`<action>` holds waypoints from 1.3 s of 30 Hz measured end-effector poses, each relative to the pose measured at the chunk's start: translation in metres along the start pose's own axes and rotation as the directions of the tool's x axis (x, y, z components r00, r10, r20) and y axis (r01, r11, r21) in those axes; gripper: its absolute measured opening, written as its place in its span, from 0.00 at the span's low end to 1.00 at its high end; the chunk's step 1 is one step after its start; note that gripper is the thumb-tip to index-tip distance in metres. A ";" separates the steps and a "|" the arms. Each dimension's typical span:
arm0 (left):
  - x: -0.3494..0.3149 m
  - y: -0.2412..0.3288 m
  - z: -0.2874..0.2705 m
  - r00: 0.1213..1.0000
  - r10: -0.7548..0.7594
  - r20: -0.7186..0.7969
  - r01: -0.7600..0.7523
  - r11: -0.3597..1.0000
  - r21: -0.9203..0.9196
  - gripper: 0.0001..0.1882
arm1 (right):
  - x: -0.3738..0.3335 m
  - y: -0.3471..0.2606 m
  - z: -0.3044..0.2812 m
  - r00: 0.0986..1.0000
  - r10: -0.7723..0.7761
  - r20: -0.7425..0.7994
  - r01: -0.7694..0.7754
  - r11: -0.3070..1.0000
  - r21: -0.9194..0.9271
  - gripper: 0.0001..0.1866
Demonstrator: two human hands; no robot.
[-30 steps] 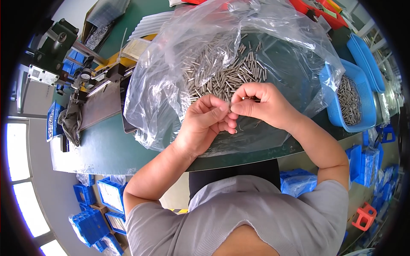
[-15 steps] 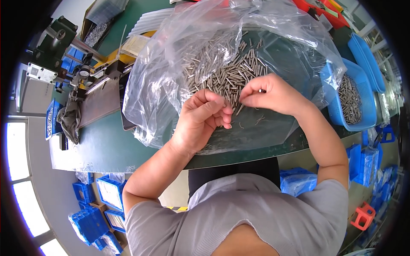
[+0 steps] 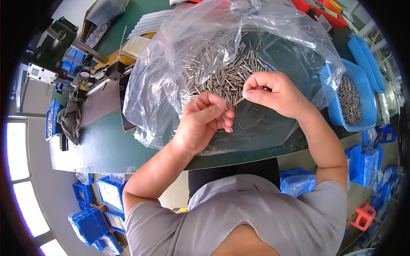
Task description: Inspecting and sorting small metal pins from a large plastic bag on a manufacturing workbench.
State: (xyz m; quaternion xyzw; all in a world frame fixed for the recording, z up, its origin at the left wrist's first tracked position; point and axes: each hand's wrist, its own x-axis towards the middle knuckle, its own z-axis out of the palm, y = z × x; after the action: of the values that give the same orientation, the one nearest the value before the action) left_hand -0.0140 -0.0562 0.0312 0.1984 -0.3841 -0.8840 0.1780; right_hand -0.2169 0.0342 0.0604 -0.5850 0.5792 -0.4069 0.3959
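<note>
A heap of small metal pins [image 3: 230,79] lies on a clear plastic bag [image 3: 149,98] spread over the green table. At the heap's near right edge my right hand [image 3: 275,94] pinches one metal pin [image 3: 239,101] between thumb and fingertips, its free end pointing toward my left hand. A small dark end shows under its curled fingers; what it belongs to is unclear. My left hand [image 3: 203,117] is closed just left of it, thumb against the forefinger and the other fingers curled. Whatever it may hold is hidden.
To the right stands a blue plastic basket [image 3: 370,102] with more pins inside. A bench fixture with a dial gauge [image 3: 84,72] is at the left. Thin curled scraps [image 3: 259,120] lie by my right wrist. Blue crates [image 3: 89,224] and a red stool [image 3: 363,216] are on the floor.
My right hand has shifted slightly right, and a pin now shows clearly in its pinch. My left hand has barely moved, staying closed.
</note>
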 end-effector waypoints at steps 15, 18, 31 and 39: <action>0.002 -0.002 0.000 1.000 -0.006 0.002 0.006 1.000 -0.018 0.04 | -0.006 -0.007 0.016 0.984 -0.166 -0.062 0.166 0.986 -0.006 0.03; 0.002 -0.002 -0.002 0.999 -0.005 0.035 0.006 0.999 -0.034 0.04 | -0.006 -0.009 0.019 0.986 -0.139 -0.095 0.144 0.989 0.040 0.04; 0.003 0.000 -0.001 0.997 -0.010 0.072 0.013 0.999 -0.039 0.04 | 0.000 -0.003 0.025 0.998 -0.049 -0.042 0.054 0.989 0.135 0.04; -0.004 -0.002 -0.001 0.995 0.096 -0.017 -0.096 0.995 0.009 0.04 | -0.013 -0.018 -0.006 0.917 -0.221 -0.332 0.195 0.975 -0.111 0.04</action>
State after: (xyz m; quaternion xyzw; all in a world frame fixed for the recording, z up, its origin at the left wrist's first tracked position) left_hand -0.0107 -0.0536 0.0294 0.1881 -0.3951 -0.8711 0.2227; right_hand -0.2163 0.0477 0.0791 -0.5782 0.5886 -0.5198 0.2216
